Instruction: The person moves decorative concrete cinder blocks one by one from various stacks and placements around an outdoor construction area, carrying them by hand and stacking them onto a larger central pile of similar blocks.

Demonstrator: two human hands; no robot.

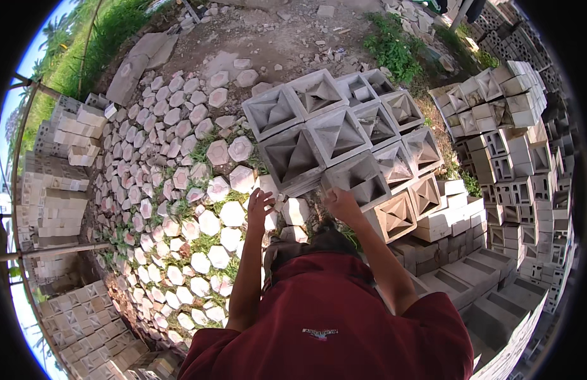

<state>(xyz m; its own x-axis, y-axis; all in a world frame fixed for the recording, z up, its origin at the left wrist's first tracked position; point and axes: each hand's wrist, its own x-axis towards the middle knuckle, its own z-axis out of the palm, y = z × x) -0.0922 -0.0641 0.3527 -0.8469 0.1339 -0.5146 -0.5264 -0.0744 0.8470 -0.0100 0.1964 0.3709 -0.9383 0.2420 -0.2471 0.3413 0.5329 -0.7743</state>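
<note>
Stacked grey blocks [59,190] line the far left edge; hexagonal pavers [179,183] with grass between them cover the ground beside them. The left hand [258,206] hovers over the pavers, fingers spread, grip apart, holding nothing. The right hand [341,204] touches the lower edge of a square patterned vent block [358,179]; its grip cannot be judged. More vent blocks [337,130] crowd behind; block piles [502,158] close the right; bare dirt [274,38] lies beyond.
</note>
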